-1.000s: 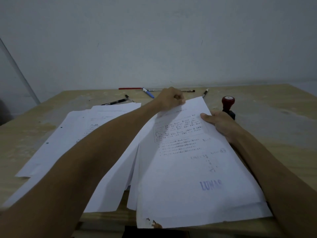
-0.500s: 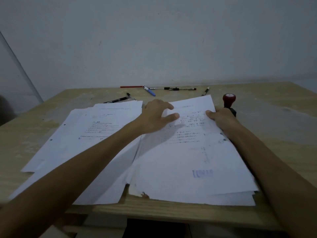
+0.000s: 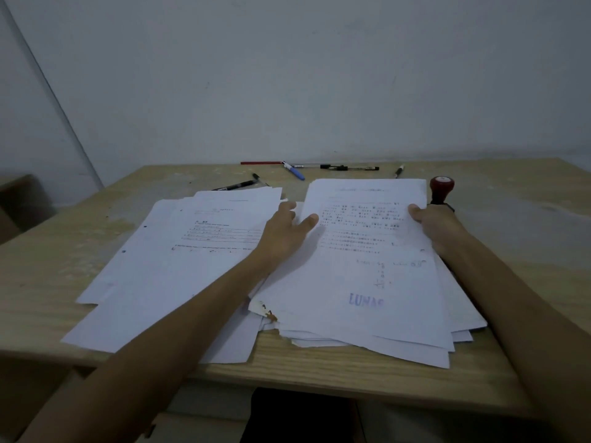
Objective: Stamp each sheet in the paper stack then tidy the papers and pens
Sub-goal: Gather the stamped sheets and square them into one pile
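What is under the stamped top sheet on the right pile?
More white sheets, fanned out below the stamped top sheet, with a torn brown-stained corner showing. Their faces are covered, so stamps cannot be checked.

The single head view looks forward and down, close over the wooden table [image 3: 335, 372] (dim, seemingly wide-angle), facing the wall [image 3: 287, 75] behind it.

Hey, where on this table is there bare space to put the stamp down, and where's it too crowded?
Bare table lies right of the stamp, out to the right edge, and there is more at far left beyond the left pile. A thin strip shows in front of the right pile. The middle is crowded by papers and both hands, and pens line the back.
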